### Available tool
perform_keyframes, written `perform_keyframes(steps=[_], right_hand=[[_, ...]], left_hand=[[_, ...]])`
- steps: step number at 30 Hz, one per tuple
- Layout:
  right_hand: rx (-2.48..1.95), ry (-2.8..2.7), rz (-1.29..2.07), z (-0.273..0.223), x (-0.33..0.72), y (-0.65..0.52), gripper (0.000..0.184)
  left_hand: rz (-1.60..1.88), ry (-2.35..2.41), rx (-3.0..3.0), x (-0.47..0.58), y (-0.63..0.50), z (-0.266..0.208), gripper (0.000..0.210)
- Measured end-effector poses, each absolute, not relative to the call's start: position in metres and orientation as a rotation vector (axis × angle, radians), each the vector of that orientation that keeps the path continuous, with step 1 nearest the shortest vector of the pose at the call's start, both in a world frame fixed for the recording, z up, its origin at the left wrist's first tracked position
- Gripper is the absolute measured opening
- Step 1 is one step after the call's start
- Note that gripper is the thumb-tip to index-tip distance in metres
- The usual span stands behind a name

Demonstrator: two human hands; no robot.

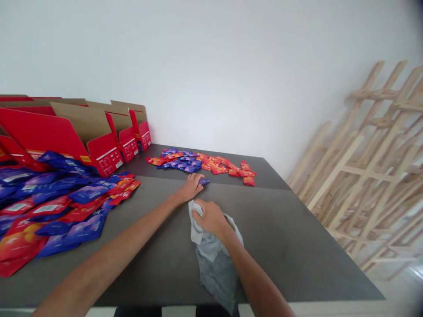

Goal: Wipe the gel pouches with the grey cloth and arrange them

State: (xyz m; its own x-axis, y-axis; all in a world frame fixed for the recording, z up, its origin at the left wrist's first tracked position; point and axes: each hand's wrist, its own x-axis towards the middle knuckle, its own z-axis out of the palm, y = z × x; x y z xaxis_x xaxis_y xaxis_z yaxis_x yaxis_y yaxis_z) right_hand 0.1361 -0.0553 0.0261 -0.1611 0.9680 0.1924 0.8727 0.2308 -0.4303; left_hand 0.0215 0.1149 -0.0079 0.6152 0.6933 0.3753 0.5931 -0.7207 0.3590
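My left hand (191,188) reaches forward over the dark grey table, its fingers closed around a small blue packet (204,182) whose tip pokes out on the right side. Closer to me, my right hand (211,218) grips a bunched light-grey cloth (216,259). The cloth hangs down from my fingers toward the table's near edge. Just beyond my left hand lies a spread of small blue packets (185,164), with small red-orange packets (216,165) to their right.
Large blue and red pouches (89,193) are heaped on the left of the table (264,246). Behind them stand open red cardboard boxes (102,152) against the white wall (211,75). Wooden slatted frames (360,171) lean at the right, past the table's edge.
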Motion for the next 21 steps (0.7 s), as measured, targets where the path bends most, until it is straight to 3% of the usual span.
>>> perform_keyframes(steps=[5,11,15,21], right_hand=[[-1.781,-1.779,0.248,0.023,0.141,-0.048,0.026],[-1.782,-1.760,0.264,0.018,0.140,-0.047,0.025],[-1.728,-1.747,0.250,0.016,0.140,-0.046,0.026],[-1.586,-1.608,0.175,0.015,0.144,-0.043,0.026]], left_hand=[[0.546,0.951,2.691,-0.022,0.080,-0.020,0.057],[0.433,1.387,2.718,-0.033,0.039,-0.019,0.050],[0.585,1.509,2.622,-0.024,0.025,-0.014,0.049],[0.933,0.950,1.950,-0.017,0.016,-0.018,0.055]])
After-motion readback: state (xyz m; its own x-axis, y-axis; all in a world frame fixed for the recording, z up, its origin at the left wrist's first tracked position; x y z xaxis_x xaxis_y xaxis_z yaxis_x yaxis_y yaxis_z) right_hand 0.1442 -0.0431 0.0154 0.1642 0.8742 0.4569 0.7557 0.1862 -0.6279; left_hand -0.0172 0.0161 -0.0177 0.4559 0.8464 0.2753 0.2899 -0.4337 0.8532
